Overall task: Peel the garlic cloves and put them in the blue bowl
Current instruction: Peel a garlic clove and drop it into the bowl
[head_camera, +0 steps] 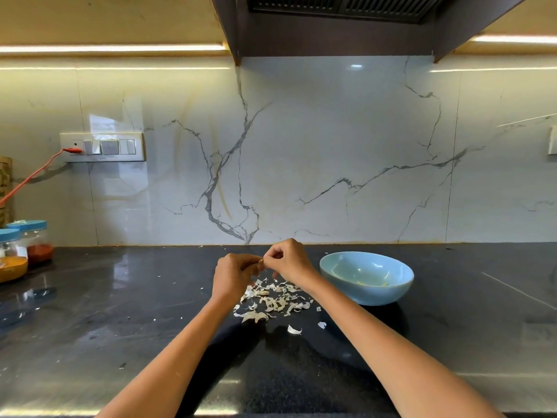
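Both hands are up over the glossy black stone counter (pixel 120 312), working a small pale garlic clove (pixel 260 261) between them: the left hand (pixel 233 274) has its fingers curled round the clove, and the right hand (pixel 287 259) is pinched tight at the clove's tip, apparently on a flap of skin, though the clove is so small here I can't be sure how much skin is left. Below lies a scatter of white papery peel scraps (pixel 272 300), so plenty of peeling looks done. The round light-blue ceramic bowl (pixel 366 277) sits just right of the hands, with what seem to be a few pale cloves at the bottom. For a clean job, the left hand should hold the clove steady while the right draws the skin away along its length, then roll the clove to check for clinging bits before it drops into the bowl. Spice jars with blue lids (pixel 22 248) stand well off left.
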